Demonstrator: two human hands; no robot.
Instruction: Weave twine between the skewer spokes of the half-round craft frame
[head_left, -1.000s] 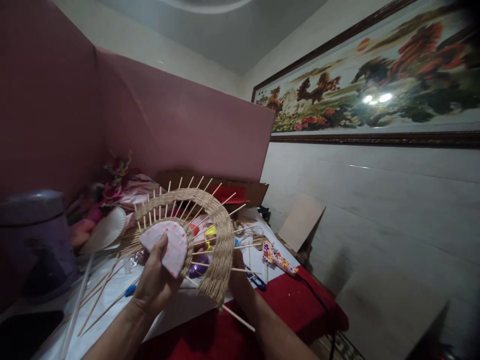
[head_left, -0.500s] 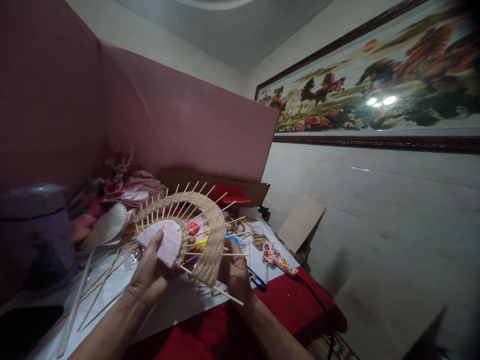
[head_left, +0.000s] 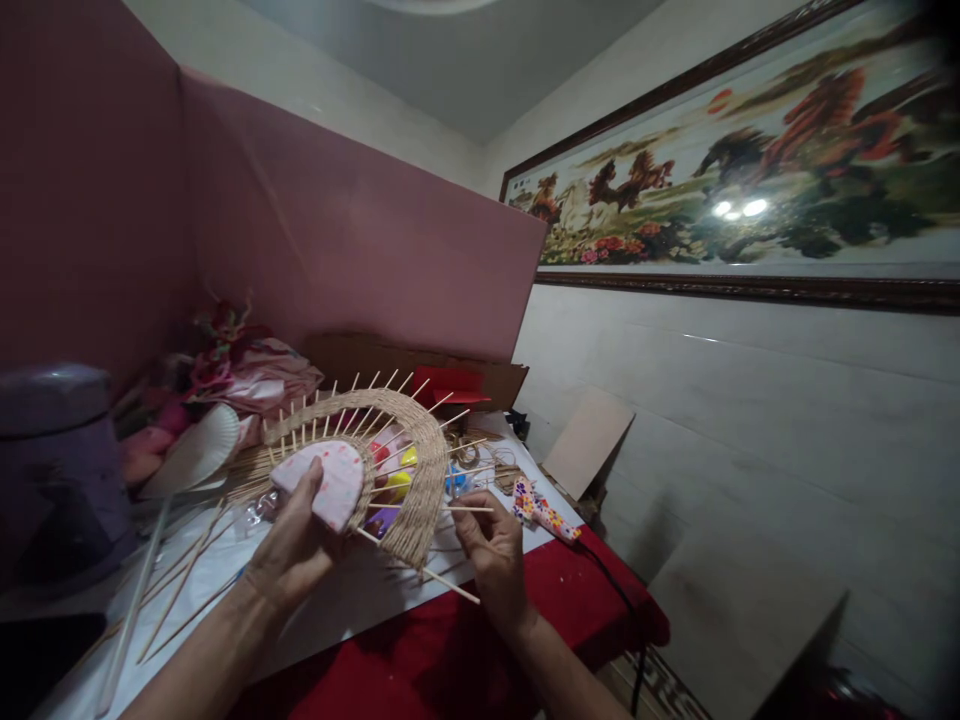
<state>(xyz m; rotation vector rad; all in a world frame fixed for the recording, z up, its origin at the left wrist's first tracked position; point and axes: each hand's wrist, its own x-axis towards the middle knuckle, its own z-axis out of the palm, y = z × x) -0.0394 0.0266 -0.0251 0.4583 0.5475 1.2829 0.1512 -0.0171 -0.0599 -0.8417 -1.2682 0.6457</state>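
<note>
A half-round fan frame (head_left: 421, 440) of thin wooden sticks has a wide woven band of tan cord. At its base is a pale pink half-disc (head_left: 330, 482) with red spots. My left hand (head_left: 300, 530) grips this base, thumb on top of the disc. My right hand (head_left: 491, 555) is closed at the frame's right side, fingertips pinched near the end of one stick and a strand of cord. Part of the band hides what lies behind it, though red, yellow and purple pieces show between the sticks.
A flower-patterned glue gun (head_left: 546, 512) with a black cable lies at the table's right. Loose sticks (head_left: 184, 580) and a white pleated fan (head_left: 199, 450) are at left, beside a purple container (head_left: 64, 470). Cardboard (head_left: 375, 355) stands behind.
My right hand has come out from behind the band to the right, its fingers now pinched by a stick end. My left hand still holds the base. The view has shifted slightly.
</note>
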